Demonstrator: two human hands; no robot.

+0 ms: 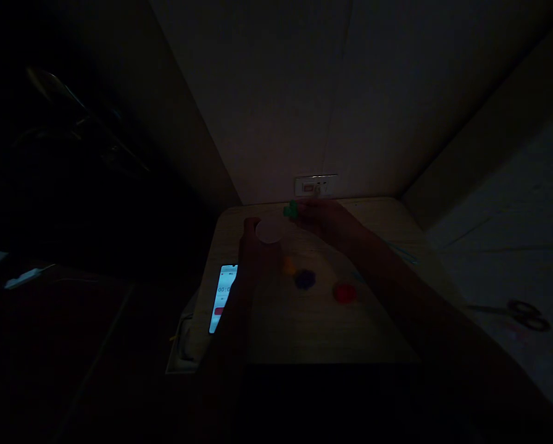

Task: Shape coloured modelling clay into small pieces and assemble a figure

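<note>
The scene is very dark. My left hand point(252, 243) is closed around a small container point(270, 232) with a pale round top; whether that top is a lid or an open mouth is unclear. Just to its right, my right hand point(317, 216) pinches a small green piece point(291, 210) of uneven outline between its fingertips. On the wooden tabletop point(299, 333), nearer to me, lie an orange-yellow piece point(288, 266), a dark blue piece with a wavy edge point(305, 279) and a red round piece point(345, 293).
A lit phone point(221, 302) showing a timer lies at the table's left, partly behind my left forearm. Thin teal sticks point(402, 251) lie on the right. Scissors point(529, 314) rest on a pale surface beyond. A socket plate point(316, 185) is on the wall behind.
</note>
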